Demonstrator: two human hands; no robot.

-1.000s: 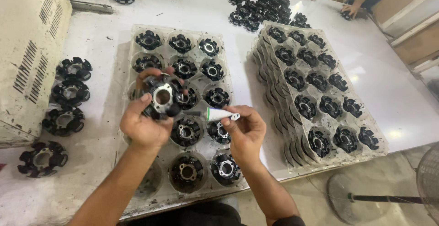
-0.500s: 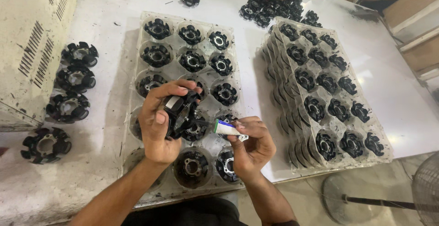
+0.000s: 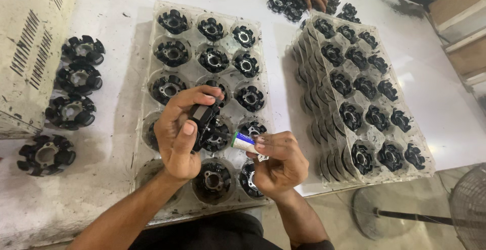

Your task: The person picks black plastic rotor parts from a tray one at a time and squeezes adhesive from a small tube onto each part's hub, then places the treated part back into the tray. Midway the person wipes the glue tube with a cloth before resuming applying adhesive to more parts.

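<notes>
Black round metal stator core [image 3: 206,124] sits gripped in the left hand [image 3: 178,137], above the near edge of a clear plastic tray [image 3: 152,42]. Just beside it, the right hand [image 3: 279,163] pinches a small white-and-green tube [image 3: 244,142], nozzle toward the core.

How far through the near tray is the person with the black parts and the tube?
Done: cannot tell which parts are treated; they look alike. The clear tray has most pockets filled with black parts.
In hand: the left hand holds one black part on edge, and the right hand points a small tube at it.
Left: unclear in count; a stacked tray and four loose parts sit alongside.
</notes>
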